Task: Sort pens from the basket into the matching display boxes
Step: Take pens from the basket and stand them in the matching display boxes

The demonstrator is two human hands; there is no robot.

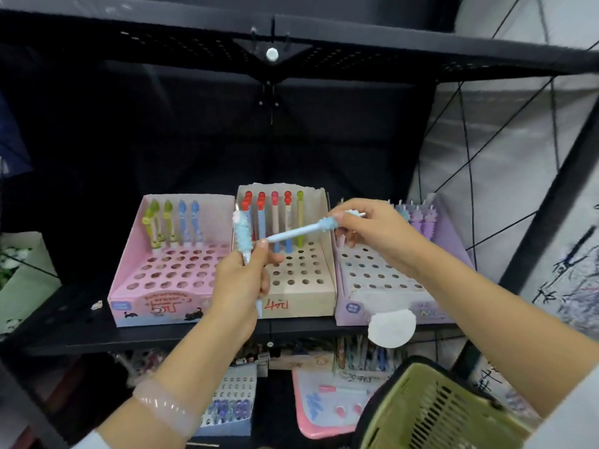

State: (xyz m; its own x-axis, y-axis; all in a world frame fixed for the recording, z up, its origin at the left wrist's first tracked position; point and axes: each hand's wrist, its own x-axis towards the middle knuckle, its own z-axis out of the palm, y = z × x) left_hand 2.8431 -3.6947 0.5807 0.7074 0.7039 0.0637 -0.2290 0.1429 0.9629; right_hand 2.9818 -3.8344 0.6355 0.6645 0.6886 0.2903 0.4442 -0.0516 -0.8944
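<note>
My left hand [241, 283] grips a light blue pen with a fluffy top [243, 236], held upright in front of the beige box. My right hand [372, 231] pinches the spiky top end of a second light blue pen [296, 233], which lies nearly level with its tip by my left thumb. Three display boxes stand on the shelf: a pink box [129, 273] with green and blue pens, a beige box [319, 251] with red-topped pens, and a lilac box [453, 241] with purple pens. The green basket [431, 413] hangs at lower right.
A black shelf [81, 332] carries the boxes, with a black shelf board above. A white round tag [392, 328] hangs off the lilac box front. More pen boxes [227, 400] sit on the lower shelf. A pale green box [22, 273] stands at far left.
</note>
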